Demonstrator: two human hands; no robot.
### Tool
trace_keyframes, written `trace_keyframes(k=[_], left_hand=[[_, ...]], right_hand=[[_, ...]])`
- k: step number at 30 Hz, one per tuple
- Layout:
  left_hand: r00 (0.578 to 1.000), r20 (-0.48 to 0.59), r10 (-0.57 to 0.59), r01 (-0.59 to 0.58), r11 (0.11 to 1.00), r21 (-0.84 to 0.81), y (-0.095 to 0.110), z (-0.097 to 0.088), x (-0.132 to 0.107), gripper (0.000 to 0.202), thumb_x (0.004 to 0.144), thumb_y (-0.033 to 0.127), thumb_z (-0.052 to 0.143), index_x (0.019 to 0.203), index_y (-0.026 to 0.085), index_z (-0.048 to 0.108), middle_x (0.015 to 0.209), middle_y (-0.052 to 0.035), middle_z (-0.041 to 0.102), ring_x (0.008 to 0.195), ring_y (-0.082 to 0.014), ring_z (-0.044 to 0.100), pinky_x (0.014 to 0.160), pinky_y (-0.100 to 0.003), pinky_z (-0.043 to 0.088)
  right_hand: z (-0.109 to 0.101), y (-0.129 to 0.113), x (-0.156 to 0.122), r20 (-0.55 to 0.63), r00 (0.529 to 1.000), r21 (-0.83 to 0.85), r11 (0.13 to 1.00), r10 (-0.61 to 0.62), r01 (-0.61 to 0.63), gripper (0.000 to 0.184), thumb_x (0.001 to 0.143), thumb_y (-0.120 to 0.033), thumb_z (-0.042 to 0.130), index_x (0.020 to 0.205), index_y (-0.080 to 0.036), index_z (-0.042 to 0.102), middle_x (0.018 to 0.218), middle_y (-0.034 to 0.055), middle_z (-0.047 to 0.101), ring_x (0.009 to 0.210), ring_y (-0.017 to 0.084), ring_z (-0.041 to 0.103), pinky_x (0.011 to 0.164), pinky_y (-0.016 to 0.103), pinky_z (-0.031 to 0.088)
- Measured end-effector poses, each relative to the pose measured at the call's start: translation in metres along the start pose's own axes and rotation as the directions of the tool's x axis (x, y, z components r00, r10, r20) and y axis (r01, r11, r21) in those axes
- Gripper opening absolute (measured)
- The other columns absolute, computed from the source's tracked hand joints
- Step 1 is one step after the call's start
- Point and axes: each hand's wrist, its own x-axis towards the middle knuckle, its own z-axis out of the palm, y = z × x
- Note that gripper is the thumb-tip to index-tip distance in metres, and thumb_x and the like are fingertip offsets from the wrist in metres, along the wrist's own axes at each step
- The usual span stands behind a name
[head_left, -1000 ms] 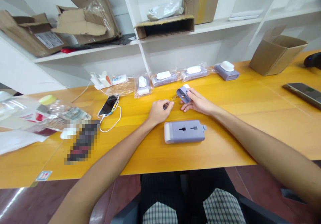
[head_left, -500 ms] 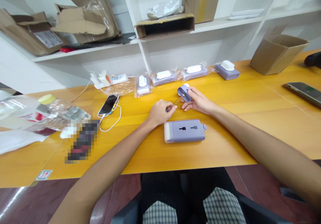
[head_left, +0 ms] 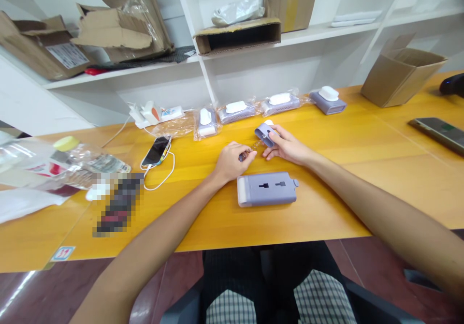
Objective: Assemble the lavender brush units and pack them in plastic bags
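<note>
My right hand (head_left: 288,145) grips a small lavender casing (head_left: 264,133), hollow inside, with a white part at its far edge. A thin coiled, see-through strand (head_left: 258,144) runs between the casing and my left hand (head_left: 232,162). Curled fingers of that hand close round a small dark brown object (head_left: 244,155), mostly hidden, so its kind is unclear. Just in front of both hands, a lavender box-shaped device (head_left: 270,189) lies flat on the table, with dark printed marks on top, a whitish left end and a small knob at the right.
Behind my hands stand several lavender units with white tops, one a bare unit (head_left: 328,102), others in clear plastic. Left are a phone (head_left: 157,151) with a white cable, a power strip (head_left: 159,116) and a bottle (head_left: 90,157). An open carton (head_left: 402,80) and dark phone (head_left: 440,133) are right.
The lavender casing in my right hand has turned and shifted slightly to the left. My left hand stays nearly where it was; the device on the table has not moved.
</note>
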Motion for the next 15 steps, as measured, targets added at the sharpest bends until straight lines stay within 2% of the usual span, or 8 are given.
trace_keyframes(k=[4,7,10,12,15], left_hand=[[0.997,0.058,-0.056,0.053,0.997,0.054,-0.0006,-0.0002,-0.0007,0.026,0.095,0.035,0.064,0.075,0.021,0.072,0.075,-0.0031,0.076,0.077,-0.021,0.067,0.082,-0.037,0.051],[0.99,0.094,-0.101,0.094,0.992,0.08,-0.0001,-0.0013,-0.0009,0.023,0.094,0.034,0.064,0.079,0.021,0.074,0.074,-0.0028,0.075,0.077,-0.0214,0.066,0.081,-0.037,0.052],[0.987,0.095,-0.133,0.125,0.989,0.081,-0.001,-0.0015,-0.001,0.019,0.094,0.033,0.063,0.096,0.021,0.077,0.077,-0.0027,0.075,0.078,-0.022,0.067,0.08,-0.036,0.052],[0.986,0.082,-0.142,0.137,0.988,0.068,-0.003,-0.0006,-0.0012,0.024,0.094,0.03,0.062,0.11,0.02,0.075,0.082,-0.0033,0.076,0.081,-0.022,0.068,0.081,-0.036,0.052],[0.986,0.098,-0.136,0.134,0.991,0.022,-0.0059,0.0013,-0.0016,0.025,0.093,0.028,0.061,0.111,0.019,0.075,0.087,-0.004,0.077,0.079,-0.0201,0.069,0.079,-0.034,0.053]], right_hand=[[-0.0012,-0.0014,-0.0024,0.03,0.999,0.04,0.999,-0.024,0.022,0.045,0.094,-0.044,0.074,0.126,-0.032,0.046,0.101,-0.0017,0.069,0.076,0.018,0.079,0.068,0.033,0.065],[-0.0012,-0.0036,-0.0039,0.049,0.999,0.052,0.999,-0.009,0.006,0.041,0.096,-0.046,0.07,0.126,-0.031,0.045,0.1,0.0006,0.073,0.077,0.019,0.079,0.068,0.033,0.065],[-0.0007,-0.0057,-0.0046,0.055,0.998,0.063,0.998,0.023,-0.027,0.033,0.101,-0.05,0.061,0.122,-0.03,0.045,0.094,0.0031,0.075,0.076,0.021,0.08,0.067,0.033,0.064],[0.0002,-0.0067,-0.0048,0.052,0.998,0.062,0.997,0.036,-0.039,0.031,0.103,-0.049,0.058,0.122,-0.029,0.045,0.09,0.0034,0.076,0.076,0.021,0.08,0.067,0.032,0.063],[0.0019,-0.0075,-0.005,0.049,0.997,0.039,0.998,0.051,-0.053,0.029,0.104,-0.046,0.057,0.124,-0.028,0.045,0.09,0.0035,0.076,0.076,0.02,0.08,0.067,0.031,0.063]])
